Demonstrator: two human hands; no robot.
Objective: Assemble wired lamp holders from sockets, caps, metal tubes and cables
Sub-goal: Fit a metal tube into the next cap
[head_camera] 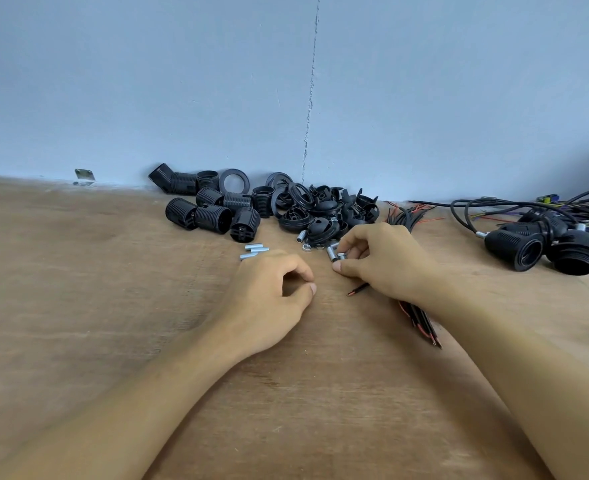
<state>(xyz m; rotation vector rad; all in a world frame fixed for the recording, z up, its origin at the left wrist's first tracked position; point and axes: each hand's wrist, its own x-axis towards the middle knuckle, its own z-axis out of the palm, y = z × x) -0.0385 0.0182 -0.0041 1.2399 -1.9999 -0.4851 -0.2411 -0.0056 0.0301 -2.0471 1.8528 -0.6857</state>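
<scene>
Right hand (378, 261) pinches tube (332, 253) (caps (321, 211) just beyond). Left hand (272, 289) loosely curled, empty, on worktop (113, 306); spare tubes (254, 251) at its knuckles.

Light soft, even, cool; source not visible, seems overhead. Wall (182, 81) flat pale blue, no hotspots. Bench (78, 306) matte, no glare. Faint diffuse shadows under left hand (269, 292) and right hand (383, 268), darkest beneath palms. Black sockets (213, 213) merge into dark mass, weak sheen on ribs. Small glint on metal tube (331, 253) in right-hand fingers (346, 245). Wide-angle bowing at bench-wall line; forearms stretched toward bottom corners. Overall slightly soft, wood grain smeared.
</scene>
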